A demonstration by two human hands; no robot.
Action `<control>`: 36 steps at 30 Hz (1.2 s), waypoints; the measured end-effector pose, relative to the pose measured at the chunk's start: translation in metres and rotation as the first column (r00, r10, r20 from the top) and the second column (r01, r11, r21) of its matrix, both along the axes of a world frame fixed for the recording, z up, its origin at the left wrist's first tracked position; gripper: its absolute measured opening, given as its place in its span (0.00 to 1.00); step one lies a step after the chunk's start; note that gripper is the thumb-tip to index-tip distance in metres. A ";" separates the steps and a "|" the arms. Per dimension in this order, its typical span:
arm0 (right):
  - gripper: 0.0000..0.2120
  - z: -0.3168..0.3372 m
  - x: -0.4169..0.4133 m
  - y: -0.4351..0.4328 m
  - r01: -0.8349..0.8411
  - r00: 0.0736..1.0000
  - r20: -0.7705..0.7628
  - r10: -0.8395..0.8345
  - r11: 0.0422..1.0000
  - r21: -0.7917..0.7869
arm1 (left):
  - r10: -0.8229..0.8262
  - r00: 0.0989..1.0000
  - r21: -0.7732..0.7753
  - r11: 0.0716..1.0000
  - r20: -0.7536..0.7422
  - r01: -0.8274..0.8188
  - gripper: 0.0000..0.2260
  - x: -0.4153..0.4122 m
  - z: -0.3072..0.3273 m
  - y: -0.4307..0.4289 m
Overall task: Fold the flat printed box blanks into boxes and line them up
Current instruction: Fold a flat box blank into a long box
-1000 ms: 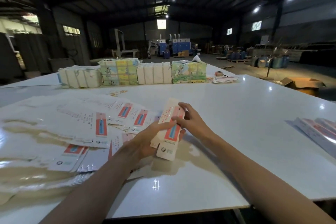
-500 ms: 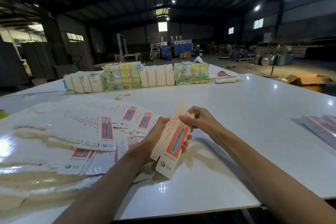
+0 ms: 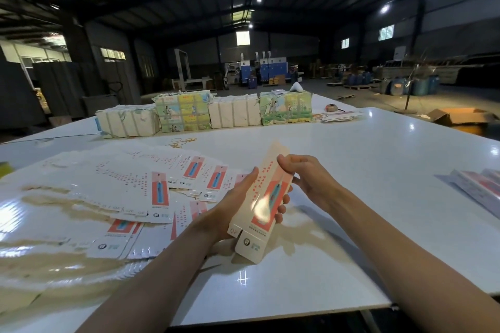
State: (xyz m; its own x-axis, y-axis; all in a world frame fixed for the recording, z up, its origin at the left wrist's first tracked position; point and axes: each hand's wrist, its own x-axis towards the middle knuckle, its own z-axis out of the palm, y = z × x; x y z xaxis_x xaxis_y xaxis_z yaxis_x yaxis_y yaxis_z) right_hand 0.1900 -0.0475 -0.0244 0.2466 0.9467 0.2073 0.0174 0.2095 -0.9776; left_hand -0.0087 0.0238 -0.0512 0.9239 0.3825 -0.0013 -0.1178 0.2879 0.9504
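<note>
Over the last second the person has raised the box blank (image 3: 266,197) and tipped it more upright above the bench (image 3: 365,159). A narrow side panel now shows along its left edge, so the sleeve looks to be popping open from flat into a tube. The left hand (image 3: 230,213) has slid lower: its grip wraps the blank's lower half, thumb up the left edge and fingertips showing past the right edge. The right hand (image 3: 308,178) has shifted to the upper right edge, its grip pinching there, probably working the crease. Top and bottom flaps are not yet tucked, so this box is early in its folding. The fan of flat blanks (image 3: 130,186) lies on the bench to the left, and a few pieces (image 3: 481,189) lie at the far right; whether those are folded cannot be told
</note>
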 end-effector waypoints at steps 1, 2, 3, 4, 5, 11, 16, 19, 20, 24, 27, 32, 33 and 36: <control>0.18 0.000 -0.001 0.000 0.001 1.000 -0.019 -0.001 1.000 0.018 | -0.006 1.000 -0.029 1.000 0.003 0.006 0.34 0.000 0.000 -0.001; 0.17 0.000 -0.002 0.001 -0.001 0.999 -0.041 0.003 0.999 0.036 | -0.016 1.000 -0.062 0.998 0.010 0.017 0.33 -0.001 0.000 -0.001; 0.17 0.000 -0.002 0.001 -0.008 0.998 -0.061 0.012 0.999 0.052 | -0.030 0.999 -0.081 0.996 0.015 0.031 0.32 -0.003 0.000 0.000; 0.18 0.000 -0.002 0.001 -0.018 0.997 -0.076 0.023 0.998 0.063 | -0.042 0.999 -0.085 0.995 0.014 0.043 0.32 -0.003 0.001 0.001; 0.20 0.000 -0.002 0.001 -0.029 0.996 -0.081 0.034 0.997 0.067 | -0.047 0.999 -0.080 0.996 0.008 0.048 0.32 -0.003 0.002 0.001; 0.22 0.009 -0.003 0.001 -0.089 0.996 -0.020 0.090 0.996 0.010 | 0.052 0.995 0.027 0.998 -0.084 -0.050 0.29 0.007 0.012 0.002; 0.13 0.028 -0.004 -0.004 -0.135 0.986 -0.093 0.142 0.988 0.073 | 0.094 0.995 -0.043 0.995 -0.039 -0.095 0.28 0.012 0.030 0.003; 0.19 0.021 -0.008 -0.006 -0.112 0.977 -0.170 0.132 0.986 0.125 | 0.122 0.992 -0.149 0.982 0.023 -0.117 0.27 0.014 0.030 0.005; 0.22 0.016 -0.010 -0.005 -0.095 0.981 -0.160 0.113 0.989 0.118 | 0.129 0.990 -0.183 0.976 0.049 -0.118 0.26 0.014 0.028 0.006; 0.23 -0.002 -0.017 -0.002 -0.033 0.993 -0.106 0.046 0.992 0.121 | 0.143 0.987 -0.149 0.980 0.072 -0.131 0.29 0.011 0.014 0.010; 0.23 0.001 -0.016 -0.002 -0.023 0.993 -0.115 0.038 0.992 0.126 | 0.332 0.942 0.070 0.942 -0.058 -0.327 0.34 0.010 0.003 0.009; 0.28 0.004 -0.011 -0.006 0.000 1.000 0.016 -0.001 0.996 0.088 | 0.567 0.823 0.451 0.727 0.029 -0.517 0.34 0.004 0.002 0.016; 0.28 0.003 -0.012 -0.007 -0.011 0.999 0.041 0.008 0.997 0.082 | 0.557 0.830 0.482 0.719 0.032 -0.501 0.40 0.003 0.005 0.016; 0.25 -0.002 -0.021 -0.005 -0.068 0.996 0.069 0.062 0.994 0.091 | 0.525 0.851 0.675 0.619 0.023 -0.401 0.56 0.008 0.005 0.013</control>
State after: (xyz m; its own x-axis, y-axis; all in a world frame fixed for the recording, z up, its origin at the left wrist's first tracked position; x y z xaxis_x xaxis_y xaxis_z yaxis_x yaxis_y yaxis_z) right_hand 0.1686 -0.0528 -0.0263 0.1679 0.9361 0.3091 0.0645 0.3024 -0.9510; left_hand -0.0011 0.0365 -0.0466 0.6323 0.7229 0.2787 0.1076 -0.4381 0.8925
